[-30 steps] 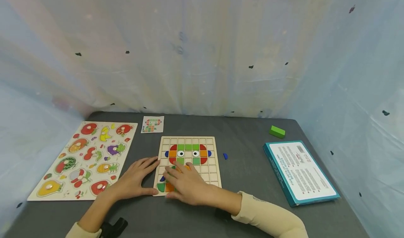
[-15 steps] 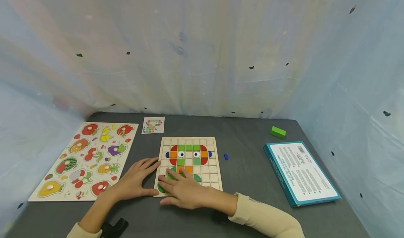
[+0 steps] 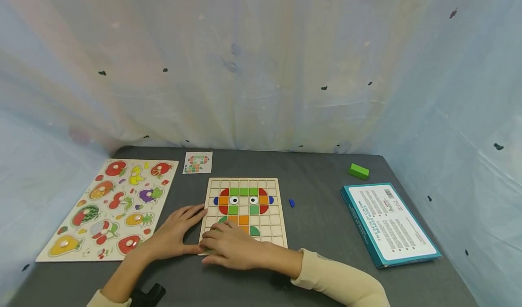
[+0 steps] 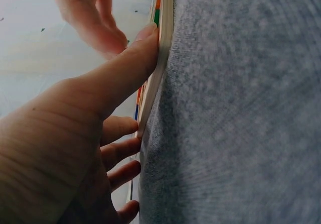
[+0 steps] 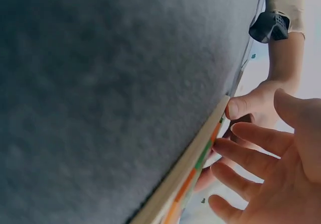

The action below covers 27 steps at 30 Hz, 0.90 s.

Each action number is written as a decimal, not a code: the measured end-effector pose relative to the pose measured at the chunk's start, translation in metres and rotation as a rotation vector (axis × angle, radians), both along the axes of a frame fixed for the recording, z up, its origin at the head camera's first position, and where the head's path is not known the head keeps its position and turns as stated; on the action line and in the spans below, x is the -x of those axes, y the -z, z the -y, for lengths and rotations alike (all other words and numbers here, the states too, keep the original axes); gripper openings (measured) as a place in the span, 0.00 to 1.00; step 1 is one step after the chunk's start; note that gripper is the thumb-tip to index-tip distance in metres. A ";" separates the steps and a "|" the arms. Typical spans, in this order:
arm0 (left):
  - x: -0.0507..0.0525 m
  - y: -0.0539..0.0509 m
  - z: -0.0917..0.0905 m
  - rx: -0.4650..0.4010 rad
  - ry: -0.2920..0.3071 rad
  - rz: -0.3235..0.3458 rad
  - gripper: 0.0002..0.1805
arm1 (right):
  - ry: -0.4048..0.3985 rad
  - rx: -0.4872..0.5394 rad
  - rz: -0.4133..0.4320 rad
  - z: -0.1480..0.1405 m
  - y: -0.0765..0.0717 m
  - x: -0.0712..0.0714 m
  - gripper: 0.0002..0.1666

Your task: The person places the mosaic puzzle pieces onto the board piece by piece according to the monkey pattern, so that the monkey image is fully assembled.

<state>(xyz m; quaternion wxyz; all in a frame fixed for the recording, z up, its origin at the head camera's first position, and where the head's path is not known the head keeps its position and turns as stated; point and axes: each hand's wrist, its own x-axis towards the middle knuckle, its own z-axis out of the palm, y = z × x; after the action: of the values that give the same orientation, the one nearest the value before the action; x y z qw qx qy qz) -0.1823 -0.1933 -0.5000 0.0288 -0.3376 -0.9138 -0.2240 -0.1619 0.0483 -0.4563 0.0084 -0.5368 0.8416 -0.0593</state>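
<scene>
A wooden grid board (image 3: 269, 225) lies on the dark table, with red, orange, green and blue tiles and two eye tiles set in it. My left hand (image 3: 175, 234) rests at its left edge, thumb at the near left corner; in the left wrist view the thumb and fingers touch the board's side (image 4: 155, 78). Over the near left part of the board lies my right hand (image 3: 236, 248), hiding the tiles there. The right wrist view shows its fingers (image 5: 246, 156) loosely bent, nothing gripped, at the tiled surface. A blue half-round tile (image 3: 292, 203) sits right of the board.
A pattern card (image 3: 198, 162) lies behind the board. At left is a fruit peg puzzle (image 3: 102, 207). On the right are a green block (image 3: 359, 171) and a teal-edged box (image 3: 391, 225). Curtains (image 3: 261, 71) hang around the table.
My right hand has moved a little left and nearer to the board's near left corner, uncovering orange and green tiles in the middle. The left hand stays in place.
</scene>
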 end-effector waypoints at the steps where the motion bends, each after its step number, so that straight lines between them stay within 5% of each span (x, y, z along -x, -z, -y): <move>1: 0.000 0.000 0.000 0.002 0.000 0.000 0.56 | -0.005 0.009 -0.002 0.001 0.000 0.000 0.26; 10: -0.001 0.001 0.000 0.005 -0.002 -0.001 0.56 | -0.094 0.041 0.032 -0.001 -0.002 0.002 0.22; 16: -0.001 -0.001 0.000 0.002 -0.007 0.021 0.55 | 0.021 0.011 -0.076 -0.008 -0.007 0.001 0.25; 27: -0.002 -0.002 -0.001 0.004 -0.013 0.022 0.55 | 0.054 -0.041 -0.030 -0.008 -0.001 0.003 0.30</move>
<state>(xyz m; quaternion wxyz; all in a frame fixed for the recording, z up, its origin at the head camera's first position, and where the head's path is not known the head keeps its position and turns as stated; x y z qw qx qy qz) -0.1808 -0.1919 -0.4980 0.0194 -0.3291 -0.9168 -0.2256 -0.1654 0.0567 -0.4549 0.0052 -0.5144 0.8569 -0.0341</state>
